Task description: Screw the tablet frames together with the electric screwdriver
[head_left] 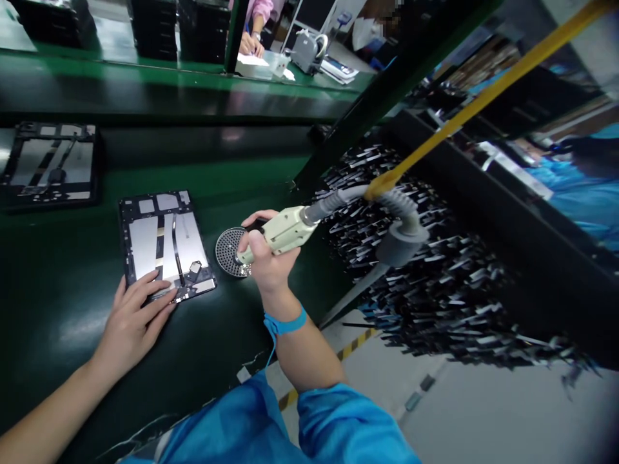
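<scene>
My left hand (138, 316) rests with fingers spread on the lower edge of an opened tablet (145, 248), which lies on the green table. Silver plates, dark flat cables and a small loose-looking module show inside the tablet. My right hand (273, 261) is wrapped around a pale electric screwdriver (293, 229) hung from above. The screwdriver's tip points down at a round perforated metal screw tray (227, 248) just right of the tablet. Small shiny screws lie at the tray's near edge. Whether a screw sits on the tip is too small to tell.
Another opened tablet (53, 161) lies at the far left. A yellow strap (483, 96) and a green post (387, 84) cross the right side. Many dark strips (435, 290) fill a rack there. A co-worker's hands (251, 45) are beyond the raised shelf.
</scene>
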{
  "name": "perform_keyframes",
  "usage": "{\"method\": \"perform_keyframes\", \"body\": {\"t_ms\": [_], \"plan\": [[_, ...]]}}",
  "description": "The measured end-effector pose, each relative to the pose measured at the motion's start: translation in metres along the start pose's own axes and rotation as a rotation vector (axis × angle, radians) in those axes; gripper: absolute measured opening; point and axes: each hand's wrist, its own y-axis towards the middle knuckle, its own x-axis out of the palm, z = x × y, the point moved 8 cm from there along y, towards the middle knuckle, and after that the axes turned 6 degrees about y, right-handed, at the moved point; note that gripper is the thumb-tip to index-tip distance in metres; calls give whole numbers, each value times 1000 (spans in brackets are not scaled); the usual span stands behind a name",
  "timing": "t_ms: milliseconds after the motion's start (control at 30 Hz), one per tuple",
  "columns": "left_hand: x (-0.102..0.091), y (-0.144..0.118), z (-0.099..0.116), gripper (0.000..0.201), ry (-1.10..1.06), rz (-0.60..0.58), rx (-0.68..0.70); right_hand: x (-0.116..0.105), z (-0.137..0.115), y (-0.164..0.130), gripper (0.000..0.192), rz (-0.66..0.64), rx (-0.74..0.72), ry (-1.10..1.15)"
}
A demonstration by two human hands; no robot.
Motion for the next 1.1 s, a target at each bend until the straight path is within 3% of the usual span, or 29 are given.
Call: {"method": "perform_keyframes", "body": {"t_ms": [267,467,1100], "plan": [[-2,0,-1,27,-3,-4,6,3,10,-10,19,-65,114,-90],[-1,-1,-2,28,-3,-10,6,4,9,-16,17,-114,93,-121],[1,-2,-2,30,2,-16,8,-2,14,-18,23,-59,108,-64]]}}
